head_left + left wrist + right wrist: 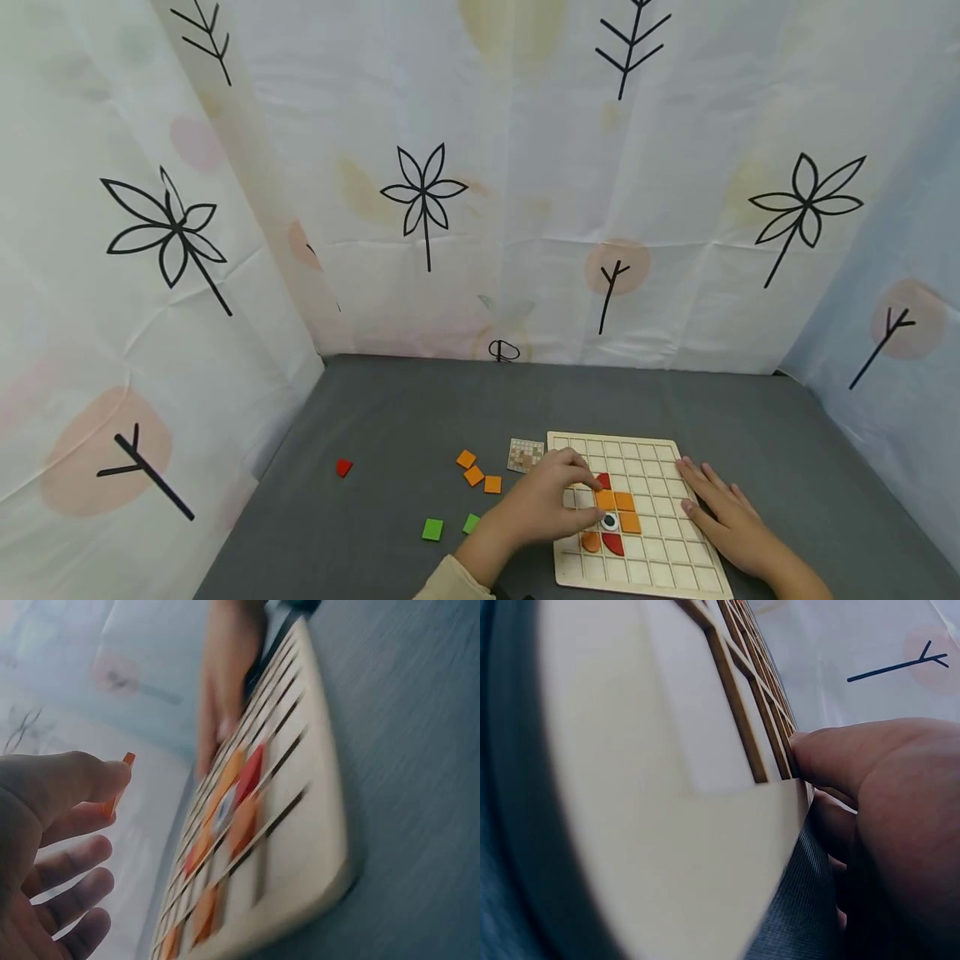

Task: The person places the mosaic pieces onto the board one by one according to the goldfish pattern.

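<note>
My left hand (536, 500) is over the left part of a wooden grid board (667, 550). In the left wrist view, its thumb and index finger pinch a thin orange tile (120, 787), with the other fingers spread. Under and beside that hand lie an orange square (624, 501), another orange square (630, 522), a white eye tile (609, 522), a red quarter-round piece (613, 544), a round orange piece (591, 542) and a small red piece (603, 481). Extended along the board's right edge, my right hand (723, 512) touches it, thumb at the rim.
Left of the board, several orange squares (473, 476) lie loose on the grey tabletop (337, 533). Nearer are a green square (432, 529) and a second green square (471, 523) beside my left wrist. A red piece (343, 467) lies farther left. A small patterned card (525, 455) adjoins the board.
</note>
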The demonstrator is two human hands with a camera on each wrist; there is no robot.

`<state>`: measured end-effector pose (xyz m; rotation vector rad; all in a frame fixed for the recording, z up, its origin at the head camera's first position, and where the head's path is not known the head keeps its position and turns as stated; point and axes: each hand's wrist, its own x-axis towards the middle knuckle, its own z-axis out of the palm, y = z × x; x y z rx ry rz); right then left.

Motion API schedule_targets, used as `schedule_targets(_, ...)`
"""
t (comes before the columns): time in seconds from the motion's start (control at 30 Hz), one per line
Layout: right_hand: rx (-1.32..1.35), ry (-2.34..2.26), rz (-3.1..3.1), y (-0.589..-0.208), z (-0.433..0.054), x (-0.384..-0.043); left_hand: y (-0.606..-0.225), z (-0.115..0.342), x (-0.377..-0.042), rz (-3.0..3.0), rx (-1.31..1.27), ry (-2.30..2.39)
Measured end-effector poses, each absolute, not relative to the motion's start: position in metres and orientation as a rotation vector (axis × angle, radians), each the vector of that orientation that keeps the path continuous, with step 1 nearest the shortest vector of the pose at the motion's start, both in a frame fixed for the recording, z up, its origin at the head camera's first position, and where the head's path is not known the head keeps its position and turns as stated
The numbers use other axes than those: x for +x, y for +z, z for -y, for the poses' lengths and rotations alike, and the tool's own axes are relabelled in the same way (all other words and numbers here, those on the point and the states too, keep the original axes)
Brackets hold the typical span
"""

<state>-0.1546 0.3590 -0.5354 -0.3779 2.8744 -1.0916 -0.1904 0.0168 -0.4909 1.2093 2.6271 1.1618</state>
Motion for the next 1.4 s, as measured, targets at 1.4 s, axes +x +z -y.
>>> schedule_targets(1.4, -0.383, -1.114, -2.875, -0.536, -0.36, -0.155, -0.513, -0.059, -0.172, -2.761, 1.46, 0.659)
